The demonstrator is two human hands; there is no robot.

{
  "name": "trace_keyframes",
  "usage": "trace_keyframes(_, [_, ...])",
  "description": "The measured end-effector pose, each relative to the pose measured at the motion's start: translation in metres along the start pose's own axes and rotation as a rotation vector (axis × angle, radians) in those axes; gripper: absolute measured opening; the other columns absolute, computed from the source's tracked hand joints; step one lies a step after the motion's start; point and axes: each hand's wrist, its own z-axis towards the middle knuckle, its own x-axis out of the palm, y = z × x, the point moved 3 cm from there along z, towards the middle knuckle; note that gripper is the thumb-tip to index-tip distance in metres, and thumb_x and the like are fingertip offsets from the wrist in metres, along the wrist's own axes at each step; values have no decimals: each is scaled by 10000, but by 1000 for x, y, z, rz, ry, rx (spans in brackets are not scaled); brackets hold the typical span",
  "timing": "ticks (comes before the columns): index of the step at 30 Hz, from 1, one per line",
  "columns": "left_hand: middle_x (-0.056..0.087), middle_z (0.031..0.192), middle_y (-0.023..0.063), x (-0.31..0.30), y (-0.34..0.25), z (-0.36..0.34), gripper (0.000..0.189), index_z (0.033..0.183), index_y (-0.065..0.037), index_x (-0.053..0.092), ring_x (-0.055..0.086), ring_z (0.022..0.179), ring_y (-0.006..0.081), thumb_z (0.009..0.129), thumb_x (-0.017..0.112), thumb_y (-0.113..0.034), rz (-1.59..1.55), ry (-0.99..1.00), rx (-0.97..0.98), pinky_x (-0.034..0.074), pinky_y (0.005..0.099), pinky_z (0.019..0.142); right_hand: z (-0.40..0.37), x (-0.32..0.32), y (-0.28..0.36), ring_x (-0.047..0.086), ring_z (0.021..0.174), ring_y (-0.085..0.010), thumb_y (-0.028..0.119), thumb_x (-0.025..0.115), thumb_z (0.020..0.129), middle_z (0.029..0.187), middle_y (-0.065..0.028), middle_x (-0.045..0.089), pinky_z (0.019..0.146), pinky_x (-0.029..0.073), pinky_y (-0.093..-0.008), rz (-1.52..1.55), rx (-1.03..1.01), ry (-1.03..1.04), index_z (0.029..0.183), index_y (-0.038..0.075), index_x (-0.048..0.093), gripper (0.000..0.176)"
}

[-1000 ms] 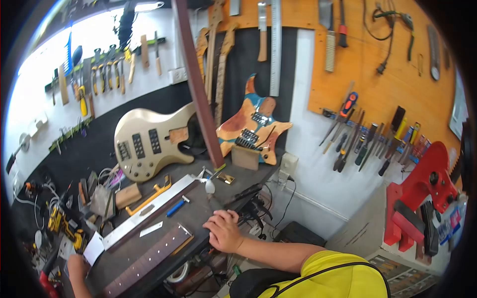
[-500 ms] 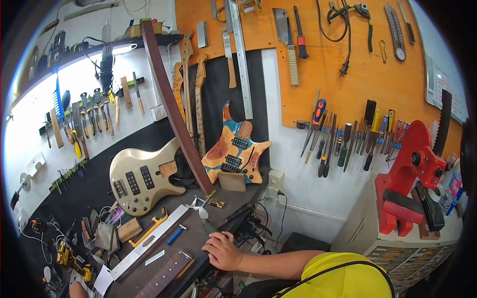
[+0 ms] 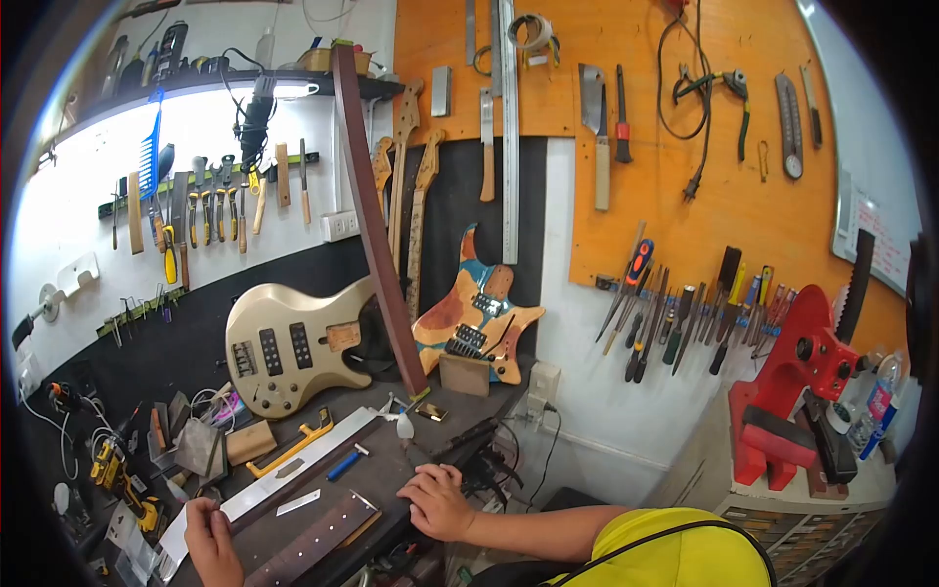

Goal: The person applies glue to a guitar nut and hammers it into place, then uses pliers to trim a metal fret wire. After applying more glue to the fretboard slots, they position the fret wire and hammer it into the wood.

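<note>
My right hand [image 3: 439,501] lies on the front edge of the dark bench, its fingers loosely spread. Just beyond its fingertips is a dark-handled tool [image 3: 416,454] with a pale rounded end. At the lower left, my left hand [image 3: 210,540] is raised with curled fingers beside a white sheet [image 3: 176,536]; what it holds, if anything, is hidden. Between the hands a guitar fretboard [image 3: 318,536] with dot inlays lies on the bench. Near it are a small white strip [image 3: 298,503], a blue-handled small hammer [image 3: 347,463] and a long metal straightedge [image 3: 298,460].
Behind stand a gold bass body [image 3: 293,342], a blue-and-tan guitar body [image 3: 474,318] and a tall reddish-brown beam [image 3: 377,225]. A yellow-framed saw [image 3: 289,450] and a yellow drill [image 3: 125,484] lie left. A red clamp-like stand [image 3: 787,401] tops the right cabinet.
My left hand has risen into view from the lower left edge, beside the white sheet. My right hand stays at the bench edge. The head view has shifted slightly.
</note>
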Motion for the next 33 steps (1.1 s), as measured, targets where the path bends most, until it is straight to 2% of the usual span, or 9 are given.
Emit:
trace_keyframes(2, [552,838,94,17,-16,14,59,1080,17,588,493,713,167,1083,535,-10,269,28,145,424,334,670,1,2,-2,495,1343,-308,161,701,823,1189,-22,628,1143,295,-570,4,0,-8,1172,186,706,350])
trace_keyframes(5, [625,884,167,28,-17,35,86,1086,36,615,581,757,263,1072,543,-9,337,41,241,469,383,718,2,3,0,496,1338,-323,151,695,805,1191,-31,629,1136,302,-576,-12,-4,-14,1174,185,704,370])
trace_keyframes(6, [625,884,167,30,-14,38,86,1086,36,615,581,757,263,1072,543,-9,343,51,237,469,383,718,2,5,-1,496,1338,-323,151,695,805,1191,-31,629,1136,302,-576,-7,6,-10,1174,185,704,370])
trace_keyframes(8, [688,994,235,37,-8,36,126,1137,40,635,673,928,409,1071,537,-2,354,51,258,513,452,830,3,1,1,490,1361,-328,158,697,812,1200,-51,615,1126,312,-586,-58,11,17,1173,172,693,361])
trace_keyframes(13, [701,1026,236,51,-2,22,143,1146,64,646,676,940,410,1071,555,-14,413,122,278,524,446,852,2,6,3,495,1348,-340,138,712,760,1172,-55,602,1115,311,-606,-39,35,-41,1142,160,678,385])
trace_keyframes(23, [701,1039,221,46,12,20,156,1172,72,644,669,931,373,1093,545,-21,436,175,266,523,417,864,0,5,2,494,1354,-335,139,729,752,1154,-64,582,1136,301,-605,-15,37,-39,1109,154,667,362])
trace_keyframes(27, [703,1051,222,44,14,19,163,1173,62,662,682,929,353,1095,544,-19,441,153,312,531,413,844,1,6,3,485,1359,-334,130,722,754,1160,-53,590,1131,302,-611,12,37,-48,1109,151,679,358])
trace_keyframes(31, [703,1033,178,36,-6,3,177,1196,73,641,674,948,277,1120,535,-45,405,122,243,529,378,898,-1,6,0,476,1360,-324,131,718,744,1173,-45,596,1116,316,-620,9,20,-64,1105,158,689,363])
trace_keyframes(33, [725,1075,181,35,-8,-24,183,1207,69,662,692,977,290,1113,556,-46,403,-8,335,539,363,922,-2,2,-6,497,1340,-331,151,722,734,1159,-50,606,1108,327,-623,-25,10,-73,1102,162,697,369])
